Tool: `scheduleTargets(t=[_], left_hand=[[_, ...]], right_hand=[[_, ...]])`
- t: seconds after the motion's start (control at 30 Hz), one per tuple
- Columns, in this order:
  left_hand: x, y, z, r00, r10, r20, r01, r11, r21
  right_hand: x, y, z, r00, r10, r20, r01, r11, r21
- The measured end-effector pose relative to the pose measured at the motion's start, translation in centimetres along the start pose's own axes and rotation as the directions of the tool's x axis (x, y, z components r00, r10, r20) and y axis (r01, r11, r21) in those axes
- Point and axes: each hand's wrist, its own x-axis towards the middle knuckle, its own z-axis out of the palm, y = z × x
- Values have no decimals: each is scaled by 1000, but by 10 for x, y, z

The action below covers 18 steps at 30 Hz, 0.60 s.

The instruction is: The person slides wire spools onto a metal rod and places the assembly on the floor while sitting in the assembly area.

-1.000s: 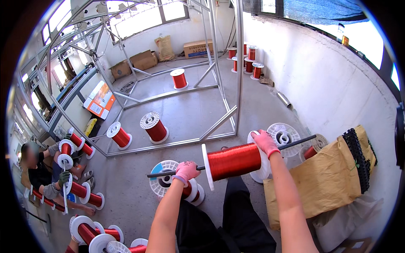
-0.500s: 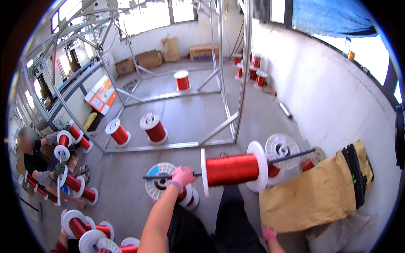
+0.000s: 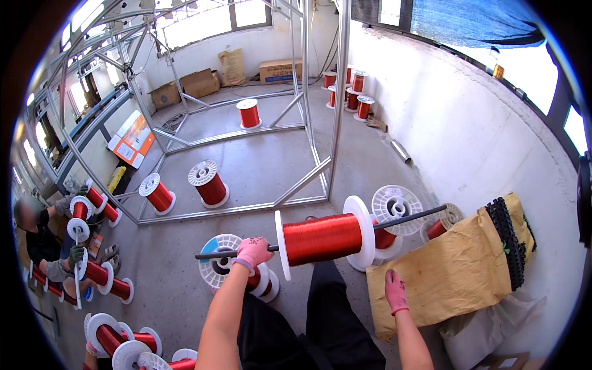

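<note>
My left hand [image 3: 254,251], in a pink glove, is wrapped round a dark rod [image 3: 414,215] just left of a large spool of red wire [image 3: 323,239]. The rod runs through the core of this spool, which has white end flanges and lies sideways in front of my legs. The rod's far right end sticks out free beyond the spool. My right hand [image 3: 396,292], also pink-gloved, is raised in front of a tan sack [image 3: 439,279], holding nothing, its fingers pointing up. Below my left hand stands a spool with a white-and-blue top [image 3: 217,262].
More spools stand by the sack: a white-topped one [image 3: 396,210] and one at its corner [image 3: 445,221]. A metal frame [image 3: 246,216] with spools inside it stands ahead. A co-worker [image 3: 46,231] handles spools at left; another person's gloved hand [image 3: 92,348] is at lower left.
My right hand has risen from the lower edge to in front of the sack. My left hand still grips the rod with the spool on it. The whole view has shifted slightly.
</note>
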Motion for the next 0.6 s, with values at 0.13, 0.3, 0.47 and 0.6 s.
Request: scheduleTargets(t=[0.13, 0.3, 0.47, 0.6], left_hand=[[0, -1, 0, 1000, -2, 5, 2, 1000, -9], [1, -5, 3, 1000, -11, -13, 11, 1000, -18], [1, -4, 3, 1000, -6, -23, 6, 1000, -12], [1, -1, 1, 1000, 26, -8, -26, 1000, -9]], right_hand=[[20, -66, -38, 997, 26, -78, -4, 964, 264], [66, -171, -84, 911, -197, -363, 392, 689, 609], [114, -260, -94, 963, -217, -159, 252, 935, 248], [138, -269, -73, 979, -142, 143, 151, 987, -53]])
